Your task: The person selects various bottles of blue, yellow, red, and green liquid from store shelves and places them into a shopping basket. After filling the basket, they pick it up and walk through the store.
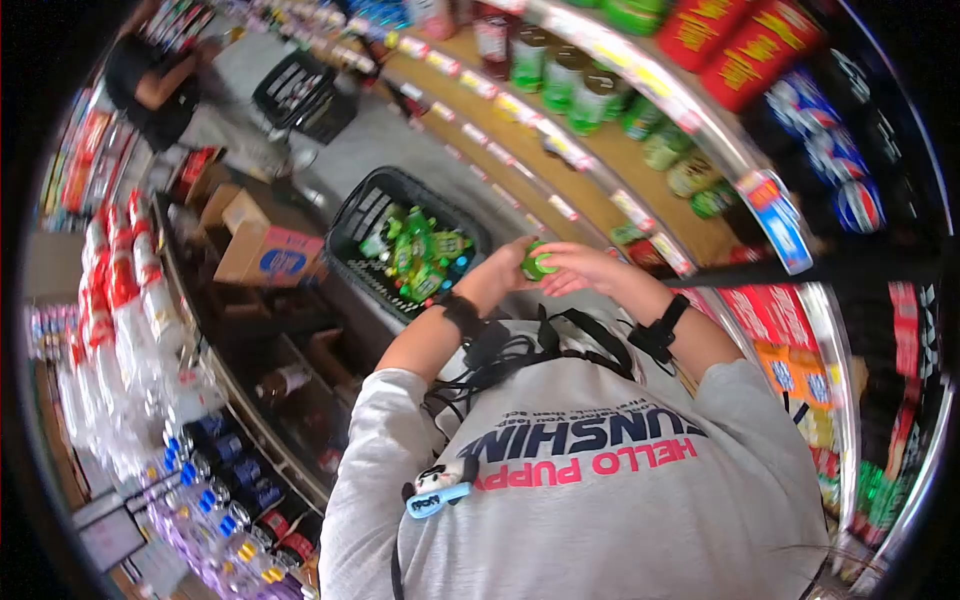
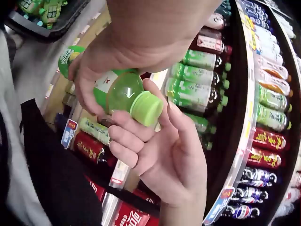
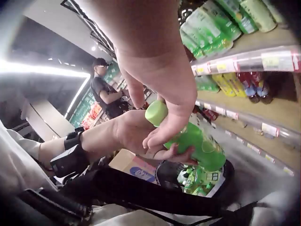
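A green drink bottle (image 2: pixel 127 92) with a light green cap (image 2: pixel 147 108) is held in front of the torso. My left hand (image 2: pixel 89 87) wraps round its body, partly covering the label. At the cap end is my right hand (image 2: pixel 167 160), palm turned up in the left wrist view, with fingers curled about the neck. The right wrist view shows the cap (image 3: pixel 156 113) between that hand's thumb and fingers. Beyond and below the hands, a black shopping basket (image 1: pixel 338 262) on the floor holds several green bottles (image 1: pixel 420 245).
Shelves of drinks (image 1: pixel 590 100) line the right side, close to my right arm. A second basket (image 1: pixel 320 122) stands farther up the aisle, near another person (image 1: pixel 155 90). To the left are an open cardboard box (image 1: pixel 265 245) and stacked bottle packs (image 1: pixel 115 290).
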`<action>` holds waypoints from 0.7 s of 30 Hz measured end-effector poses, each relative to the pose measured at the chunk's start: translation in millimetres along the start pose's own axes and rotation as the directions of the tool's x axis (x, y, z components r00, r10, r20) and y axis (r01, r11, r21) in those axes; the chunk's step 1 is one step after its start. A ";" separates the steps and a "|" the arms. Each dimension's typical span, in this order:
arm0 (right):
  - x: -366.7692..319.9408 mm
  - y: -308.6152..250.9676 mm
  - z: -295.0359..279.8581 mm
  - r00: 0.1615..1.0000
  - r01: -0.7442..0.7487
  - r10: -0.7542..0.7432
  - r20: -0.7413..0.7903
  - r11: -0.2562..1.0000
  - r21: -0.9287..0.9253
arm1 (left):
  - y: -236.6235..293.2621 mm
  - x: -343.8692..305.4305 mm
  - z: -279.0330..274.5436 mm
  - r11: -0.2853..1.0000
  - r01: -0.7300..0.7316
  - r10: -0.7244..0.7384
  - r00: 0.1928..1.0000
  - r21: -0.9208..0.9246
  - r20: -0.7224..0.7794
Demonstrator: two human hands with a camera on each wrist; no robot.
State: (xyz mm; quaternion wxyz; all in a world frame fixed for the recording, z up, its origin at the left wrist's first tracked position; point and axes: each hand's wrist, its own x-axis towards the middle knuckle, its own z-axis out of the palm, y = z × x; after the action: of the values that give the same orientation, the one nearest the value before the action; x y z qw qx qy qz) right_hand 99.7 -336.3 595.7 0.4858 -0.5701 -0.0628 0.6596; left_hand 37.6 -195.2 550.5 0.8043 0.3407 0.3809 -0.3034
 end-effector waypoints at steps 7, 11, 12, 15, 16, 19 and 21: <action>143.6 -10.6 46.9 0.984 -0.169 0.166 -0.060 0.984 -0.062 | -20.9 95.6 -184.4 0.913 -0.025 0.023 1.000 -0.408 -0.009; 232.6 -5.5 80.5 0.982 -0.158 0.151 -0.111 0.985 -0.062 | 9.8 56.0 -223.9 0.839 -0.182 0.057 0.967 -0.513 -0.250; 253.6 -7.4 88.6 0.979 -0.168 0.158 -0.126 0.983 -0.073 | 26.9 37.6 -226.0 0.825 -0.251 0.071 0.935 -0.507 -0.348; 314.6 -21.7 110.5 0.989 -0.085 0.065 -0.131 0.984 -0.154 | 47.5 46.6 -273.6 0.643 -0.374 0.043 0.889 -0.669 -0.455; 334.4 -27.4 116.1 0.988 -0.089 0.066 -0.142 0.983 -0.163 | 55.6 50.8 -288.7 0.642 -0.410 0.027 0.857 -0.648 -0.515; 400.3 -29.4 128.5 0.983 0.026 -0.094 -0.157 0.920 -0.391 | 57.6 82.9 -353.3 0.686 -0.449 0.063 0.820 -0.572 -0.568; 440.1 -25.1 131.0 0.967 0.116 -0.209 -0.144 0.869 -0.480 | 72.3 86.0 -370.8 0.603 -0.572 0.090 0.742 -0.556 -0.665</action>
State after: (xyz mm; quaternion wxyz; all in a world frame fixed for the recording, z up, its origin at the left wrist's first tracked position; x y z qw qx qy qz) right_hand 61.2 52.0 352.4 0.3917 -0.7238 -0.2211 0.5233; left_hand -13.7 116.2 325.8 0.7592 0.1316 0.6178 0.1568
